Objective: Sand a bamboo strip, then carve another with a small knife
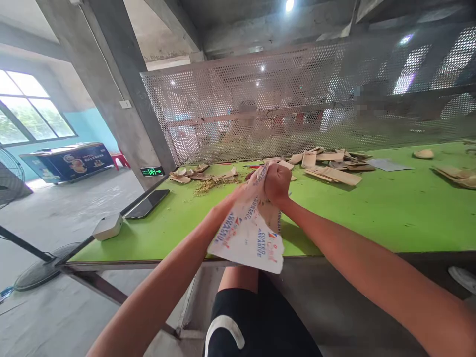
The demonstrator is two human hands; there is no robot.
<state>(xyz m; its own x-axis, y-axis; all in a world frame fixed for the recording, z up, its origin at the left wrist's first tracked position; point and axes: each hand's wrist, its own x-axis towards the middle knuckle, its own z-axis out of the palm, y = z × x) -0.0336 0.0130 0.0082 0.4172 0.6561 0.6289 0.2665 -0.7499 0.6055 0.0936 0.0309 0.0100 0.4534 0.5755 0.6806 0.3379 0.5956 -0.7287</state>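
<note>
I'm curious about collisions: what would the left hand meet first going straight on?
Probably the clenched bare right hand: the left forearm slants forward-right. The white printed paper partly hides the left hand, so depth is unclear.

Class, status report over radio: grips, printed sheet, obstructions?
Right grip closed on printed sheet, upper end. Left grip mostly hidden behind it. Wooden pieces lie beyond.

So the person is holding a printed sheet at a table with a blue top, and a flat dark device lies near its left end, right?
Not quite: the tabletop is green, not blue, as the head view shows. The rest holds: the right hand is closed on the printed sheet, and the flat dark device lies near the left end.
</note>
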